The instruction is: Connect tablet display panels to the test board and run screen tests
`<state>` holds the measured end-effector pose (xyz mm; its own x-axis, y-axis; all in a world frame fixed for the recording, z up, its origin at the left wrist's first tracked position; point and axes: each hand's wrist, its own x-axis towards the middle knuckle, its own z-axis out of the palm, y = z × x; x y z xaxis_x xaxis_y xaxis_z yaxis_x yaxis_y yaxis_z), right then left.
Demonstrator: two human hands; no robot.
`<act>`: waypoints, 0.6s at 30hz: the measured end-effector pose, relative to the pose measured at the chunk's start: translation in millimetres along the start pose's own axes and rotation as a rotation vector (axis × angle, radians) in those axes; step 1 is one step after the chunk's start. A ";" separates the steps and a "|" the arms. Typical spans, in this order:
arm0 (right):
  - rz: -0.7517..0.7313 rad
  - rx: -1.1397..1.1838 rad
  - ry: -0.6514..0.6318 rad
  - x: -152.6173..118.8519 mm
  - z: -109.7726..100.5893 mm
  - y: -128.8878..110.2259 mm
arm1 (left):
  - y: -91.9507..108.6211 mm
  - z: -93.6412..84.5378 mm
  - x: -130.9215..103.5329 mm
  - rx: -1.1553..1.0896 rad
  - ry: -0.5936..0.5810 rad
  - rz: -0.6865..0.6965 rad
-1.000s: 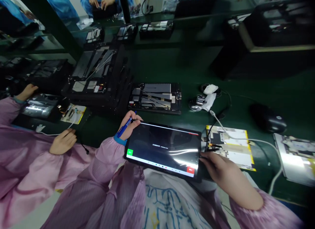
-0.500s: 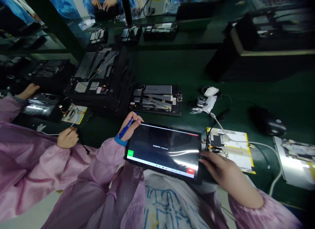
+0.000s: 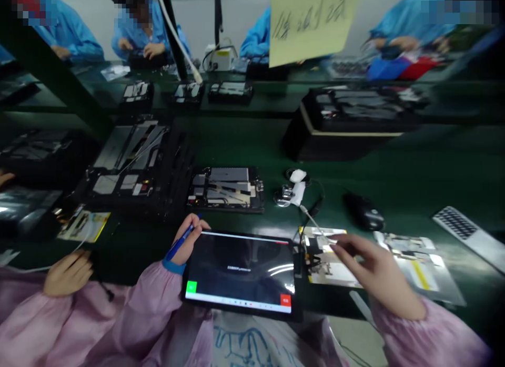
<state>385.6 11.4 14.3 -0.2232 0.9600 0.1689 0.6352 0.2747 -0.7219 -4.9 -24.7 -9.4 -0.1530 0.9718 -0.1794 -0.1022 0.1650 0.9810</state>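
A tablet with a lit dark screen [image 3: 240, 269] lies tilted at the table's front edge, a green square at its lower left and a red one at its lower right. My left hand [image 3: 184, 242] grips a blue pen [image 3: 182, 241] and touches the tablet's upper left corner. To the right of the tablet, my right hand [image 3: 365, 262] pinches a white cable [image 3: 313, 222] above an opened board assembly with yellow edges [image 3: 329, 264]. An opened device [image 3: 226, 189] lies behind the tablet.
Stacked opened devices [image 3: 126, 167] stand at left, beside a neighbour's hand [image 3: 69, 272]. A black mouse [image 3: 363, 212] and a white keyboard [image 3: 469, 238] are at right. Another stack [image 3: 347, 125] stands at the back right. A yellow note [image 3: 311, 22] hangs above; people in blue work behind.
The view has tilted up and shifted right. My right hand has left the tablet's right edge and taken hold of the white cable. My left hand stays at the tablet's corner with the pen.
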 end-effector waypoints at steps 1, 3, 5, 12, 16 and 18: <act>0.067 -0.007 0.103 19.0 -10.5 6.5 | 0.5 -0.7 0.7 -0.002 -0.002 -0.005; 0.266 0.007 0.285 64.5 -33.2 22.8 | 1.6 -2.0 1.9 -0.008 -0.019 -0.016; 0.344 -0.026 0.424 115.2 -56.2 41.0 | 3.1 -3.0 2.5 0.005 -0.032 -0.023; 0.408 -0.056 0.453 256.5 -94.7 80.9 | 2.1 -8.7 1.1 0.047 -0.032 -0.014; 0.231 -0.171 0.447 292.5 -83.9 85.1 | -3.3 -11.1 0.1 0.052 -0.043 0.006; 0.074 -0.250 0.463 299.6 -79.0 85.8 | -3.3 -10.9 -0.2 0.071 -0.045 0.018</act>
<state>431.6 326.9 56.0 0.1430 0.8849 0.4433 0.8066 0.1554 -0.5703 -15.2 -27.3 -13.5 -0.1097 0.9811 -0.1592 -0.0294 0.1569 0.9872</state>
